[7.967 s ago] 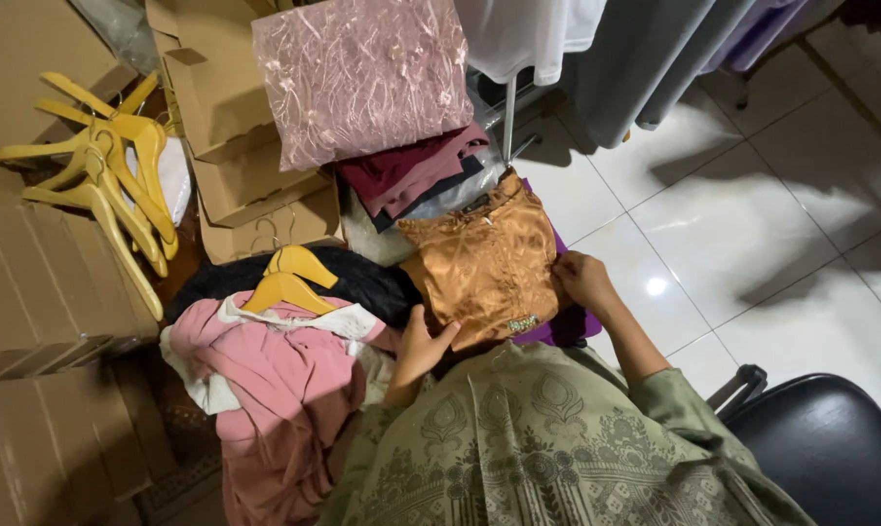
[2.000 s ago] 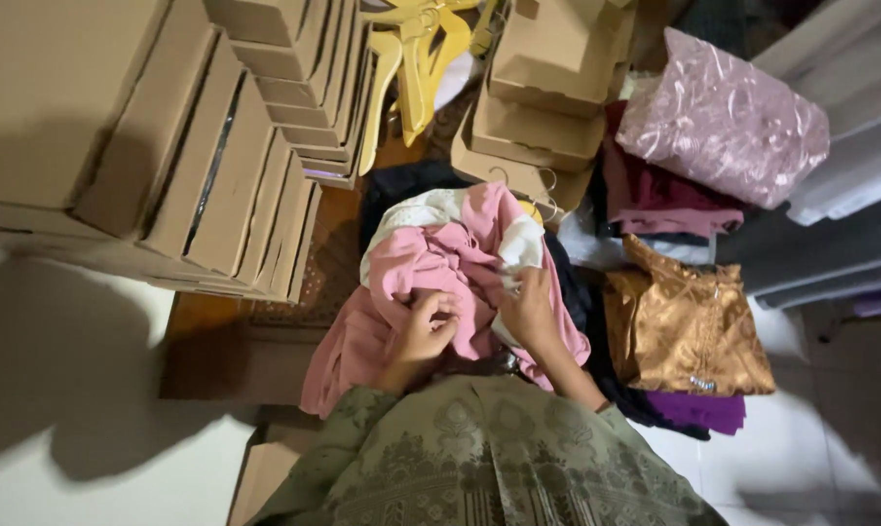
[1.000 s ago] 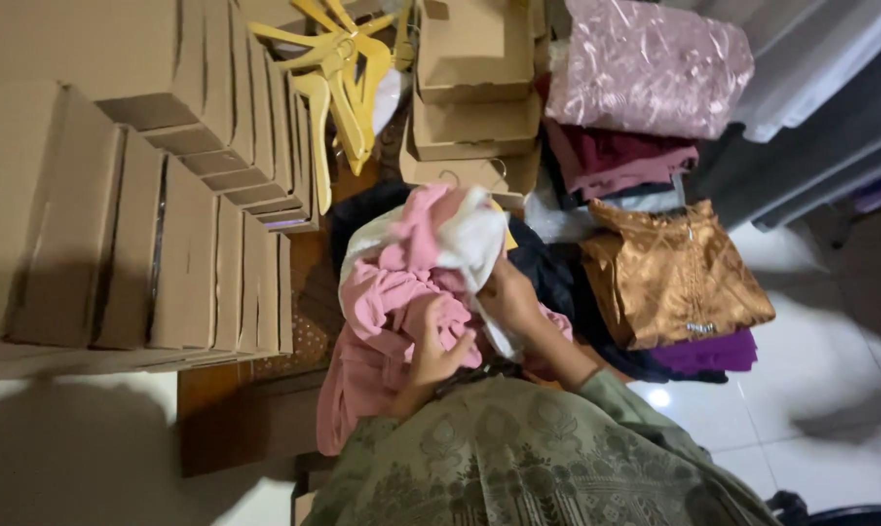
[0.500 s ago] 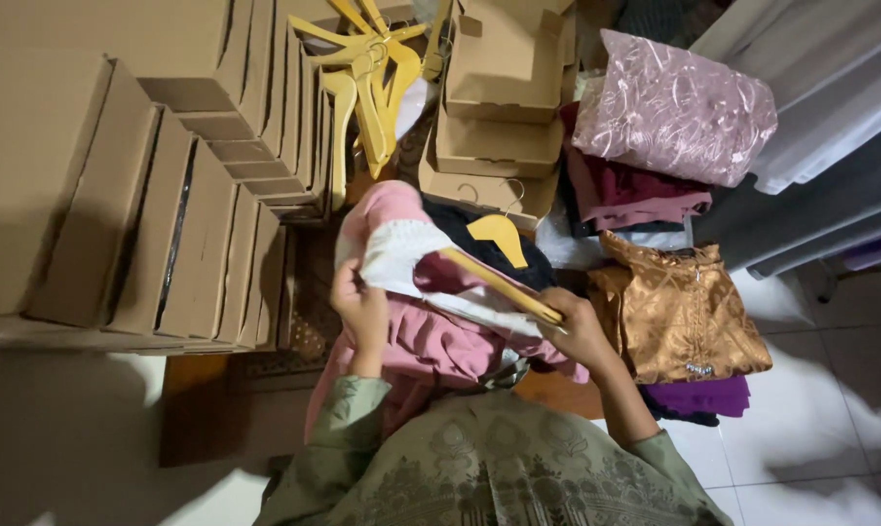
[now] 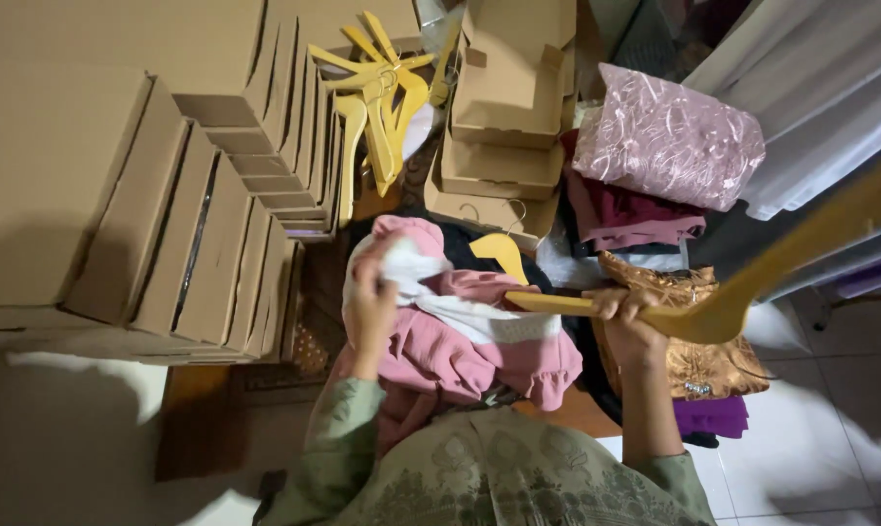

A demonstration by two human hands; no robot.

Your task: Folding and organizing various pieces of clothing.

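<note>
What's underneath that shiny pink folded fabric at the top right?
The shiny pink fabric lies on a pile of folded clothes, with maroon and dusty-pink pieces showing below its edge. How many more garments sit under it, and what the pile rests on, is covered.

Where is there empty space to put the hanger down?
Bare spots: the white tile floor right of the gold garment, and the pale floor below the boxes. The middle is crowded with the pink garment, clothes and hangers.
</note>
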